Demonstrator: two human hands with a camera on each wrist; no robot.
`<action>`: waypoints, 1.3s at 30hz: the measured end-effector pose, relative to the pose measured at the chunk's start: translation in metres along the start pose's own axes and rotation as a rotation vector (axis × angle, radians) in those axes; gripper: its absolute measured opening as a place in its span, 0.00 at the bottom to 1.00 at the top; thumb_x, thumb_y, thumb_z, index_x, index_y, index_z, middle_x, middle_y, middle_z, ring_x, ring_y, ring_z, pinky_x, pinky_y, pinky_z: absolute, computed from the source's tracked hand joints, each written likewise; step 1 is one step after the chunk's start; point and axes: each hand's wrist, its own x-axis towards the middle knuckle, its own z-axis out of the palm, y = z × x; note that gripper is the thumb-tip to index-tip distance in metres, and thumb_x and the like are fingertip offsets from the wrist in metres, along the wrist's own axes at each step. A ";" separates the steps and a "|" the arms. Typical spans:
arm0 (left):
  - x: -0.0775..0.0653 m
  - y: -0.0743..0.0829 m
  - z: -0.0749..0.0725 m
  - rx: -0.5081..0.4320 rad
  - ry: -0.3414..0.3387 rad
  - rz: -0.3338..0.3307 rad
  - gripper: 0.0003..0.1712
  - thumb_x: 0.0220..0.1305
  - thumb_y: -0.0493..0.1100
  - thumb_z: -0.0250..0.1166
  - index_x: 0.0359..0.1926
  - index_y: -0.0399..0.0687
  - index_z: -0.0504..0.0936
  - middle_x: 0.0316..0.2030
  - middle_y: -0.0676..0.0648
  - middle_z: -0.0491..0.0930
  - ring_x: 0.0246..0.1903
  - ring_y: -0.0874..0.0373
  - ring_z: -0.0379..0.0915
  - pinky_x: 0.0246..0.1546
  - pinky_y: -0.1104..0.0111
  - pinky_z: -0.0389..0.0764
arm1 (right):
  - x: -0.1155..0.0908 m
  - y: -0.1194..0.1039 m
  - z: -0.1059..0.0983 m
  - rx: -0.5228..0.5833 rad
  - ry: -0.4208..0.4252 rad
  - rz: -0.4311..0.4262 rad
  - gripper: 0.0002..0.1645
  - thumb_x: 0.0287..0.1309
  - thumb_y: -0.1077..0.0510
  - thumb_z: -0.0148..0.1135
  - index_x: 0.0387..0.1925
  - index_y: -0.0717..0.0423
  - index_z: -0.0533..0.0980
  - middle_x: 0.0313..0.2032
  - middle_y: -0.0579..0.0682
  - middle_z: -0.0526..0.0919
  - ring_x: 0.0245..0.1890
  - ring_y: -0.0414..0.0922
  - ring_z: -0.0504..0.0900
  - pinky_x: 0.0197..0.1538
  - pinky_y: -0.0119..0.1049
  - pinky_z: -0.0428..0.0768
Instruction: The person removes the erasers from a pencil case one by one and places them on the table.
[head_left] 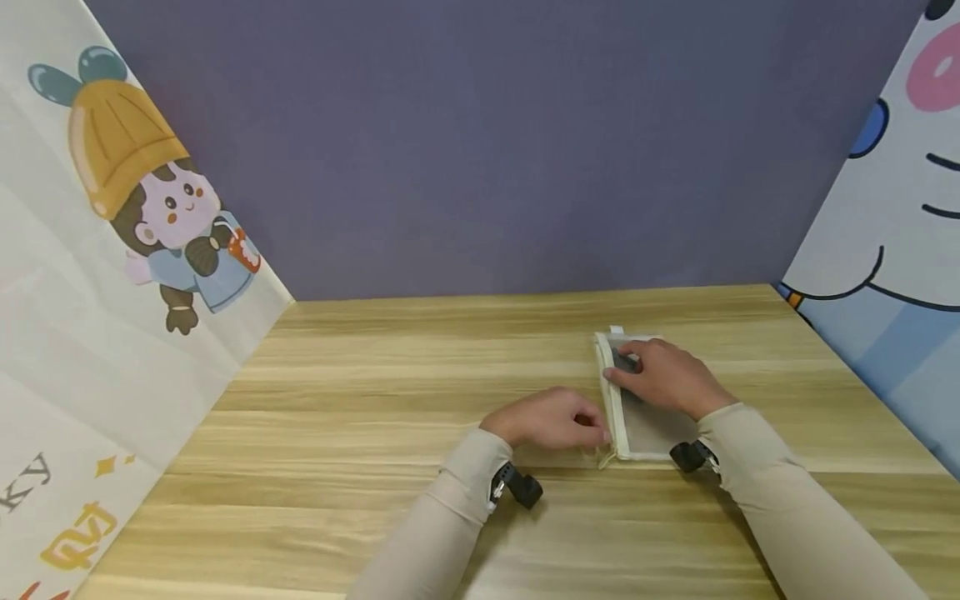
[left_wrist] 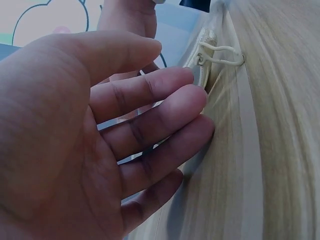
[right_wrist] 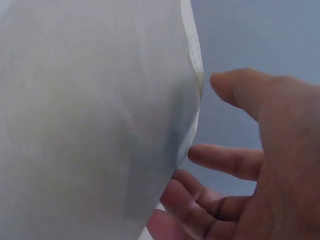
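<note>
A see-through zip pouch [head_left: 652,432] with cream edging lies on the table, its zipper [head_left: 611,404] running along the left side. Something dark grey [head_left: 625,362] shows at its upper left, partly hidden by fingers; its kind is unclear. My right hand [head_left: 670,377] is over the pouch's upper part, thumb and forefinger apart around the dark thing. In the right wrist view, its loosely bent fingers are right at the pouch's edge. My left hand [head_left: 553,419] rests low beside the zipper's near end, fingers relaxed. The zipper pull [left_wrist: 222,55] is just past its fingertips in the left wrist view.
The wooden table [head_left: 360,433] meets a grey-purple panel [head_left: 480,150] at the back. Cartoon-printed sheets stand on the left [head_left: 60,267] and right [head_left: 847,242]. Each wrist wears a black strap with a small device.
</note>
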 end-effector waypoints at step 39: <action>0.002 -0.003 -0.001 -0.008 -0.005 0.009 0.11 0.75 0.48 0.58 0.39 0.53 0.86 0.28 0.59 0.83 0.26 0.68 0.74 0.29 0.74 0.74 | -0.006 -0.002 -0.009 0.097 0.006 0.027 0.29 0.68 0.54 0.56 0.68 0.58 0.70 0.42 0.56 0.87 0.28 0.44 0.83 0.29 0.42 0.78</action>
